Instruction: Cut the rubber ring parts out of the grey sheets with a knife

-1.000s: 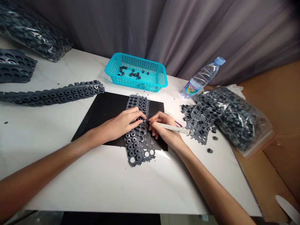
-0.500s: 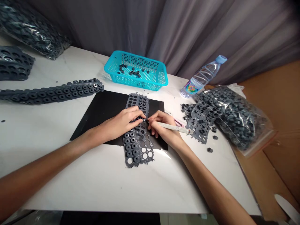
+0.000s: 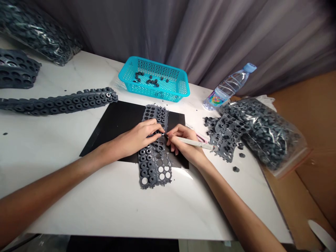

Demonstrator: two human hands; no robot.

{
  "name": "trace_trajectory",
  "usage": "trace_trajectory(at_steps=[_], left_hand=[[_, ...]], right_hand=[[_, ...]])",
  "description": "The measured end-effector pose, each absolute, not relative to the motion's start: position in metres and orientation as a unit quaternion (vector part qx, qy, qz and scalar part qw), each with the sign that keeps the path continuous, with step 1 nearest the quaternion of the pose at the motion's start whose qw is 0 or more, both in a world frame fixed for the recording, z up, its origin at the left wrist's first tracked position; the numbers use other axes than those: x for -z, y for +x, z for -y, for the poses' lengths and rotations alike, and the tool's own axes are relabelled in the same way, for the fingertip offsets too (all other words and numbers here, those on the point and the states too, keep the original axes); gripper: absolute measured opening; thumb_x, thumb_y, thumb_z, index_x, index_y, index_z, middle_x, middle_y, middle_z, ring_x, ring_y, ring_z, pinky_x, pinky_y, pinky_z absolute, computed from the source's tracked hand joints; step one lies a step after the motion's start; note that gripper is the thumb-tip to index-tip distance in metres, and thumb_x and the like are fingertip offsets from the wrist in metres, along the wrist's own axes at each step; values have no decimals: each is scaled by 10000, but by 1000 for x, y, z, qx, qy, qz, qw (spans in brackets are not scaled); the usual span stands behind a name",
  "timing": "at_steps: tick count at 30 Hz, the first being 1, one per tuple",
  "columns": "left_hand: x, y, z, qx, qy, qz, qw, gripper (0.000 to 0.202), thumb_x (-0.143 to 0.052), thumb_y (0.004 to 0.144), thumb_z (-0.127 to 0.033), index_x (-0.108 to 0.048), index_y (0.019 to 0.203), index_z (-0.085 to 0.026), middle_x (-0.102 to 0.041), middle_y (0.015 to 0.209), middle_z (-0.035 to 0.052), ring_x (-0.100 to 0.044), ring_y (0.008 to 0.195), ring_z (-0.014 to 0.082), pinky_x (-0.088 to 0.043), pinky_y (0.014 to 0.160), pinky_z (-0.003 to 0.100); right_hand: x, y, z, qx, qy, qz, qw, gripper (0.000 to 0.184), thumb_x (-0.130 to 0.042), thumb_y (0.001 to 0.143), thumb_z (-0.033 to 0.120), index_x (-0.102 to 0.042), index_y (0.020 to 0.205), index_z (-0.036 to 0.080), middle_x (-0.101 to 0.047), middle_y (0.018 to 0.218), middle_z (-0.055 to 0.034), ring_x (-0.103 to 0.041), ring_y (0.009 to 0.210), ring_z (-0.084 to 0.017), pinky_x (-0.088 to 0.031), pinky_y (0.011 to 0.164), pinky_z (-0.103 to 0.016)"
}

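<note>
A dark grey rubber sheet [image 3: 154,164], with rows of round plugs and round holes, lies lengthwise over a black mat [image 3: 110,129]. My left hand [image 3: 147,133] rests across its middle, thumb and fingers closed on a part of the sheet; the exact piece between the fingertips is too small to make out. Close beside those fingertips, my right hand [image 3: 185,138] grips a slim pen-shaped tool [image 3: 196,142] with a pale, worn handle. The tool's tip points left at the sheet and is mostly hidden by the fingers.
Beyond the mat stands a turquoise basket [image 3: 157,92] holding several small dark plugs. A water bottle [image 3: 225,89], a perforated rubber scrap [image 3: 225,140] and a bag of rubber parts [image 3: 270,136] lie right. Leftward are a studded strip [image 3: 60,103] and another bag [image 3: 47,38].
The camera view has shifted slightly. Both hands keep almost the same place on the sheet, and the tool has barely moved.
</note>
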State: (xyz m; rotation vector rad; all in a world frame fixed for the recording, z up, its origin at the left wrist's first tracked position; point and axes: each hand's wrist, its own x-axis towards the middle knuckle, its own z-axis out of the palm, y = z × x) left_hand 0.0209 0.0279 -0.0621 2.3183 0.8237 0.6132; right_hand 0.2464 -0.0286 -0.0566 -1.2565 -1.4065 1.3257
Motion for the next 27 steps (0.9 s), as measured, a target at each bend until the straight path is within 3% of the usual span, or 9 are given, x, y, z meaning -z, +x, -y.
trace_trajectory(at_steps=[17,23,27], left_hand=[[54,23,-22,-213,888,-314,260,216,-525,1107,-307,-670,1238,-214,-630,1097,41,-661,958,189,-504,847,326],[54,35,-16,-230,911,-298,167,238,-451,1125,-212,-677,1078,-155,-649,1041,70,-667,977,230,-509,919,382],[56,37,-11,-303,882,-295,208,196,-499,1105,-182,-687,1049,-173,-659,997,49,-663,928,191,-504,880,328]], right_hand=[[57,245,29,-506,-504,574,400,96,-674,897,273,-607,909,206,-694,732,9,-614,532,-109,-454,414,-172],[57,242,32,-481,-508,594,398,36,-632,886,209,-600,869,206,-668,712,17,-603,537,-98,-440,429,-158],[57,239,34,-479,-517,584,403,54,-623,895,235,-582,864,217,-647,676,29,-621,520,-114,-483,436,-180]])
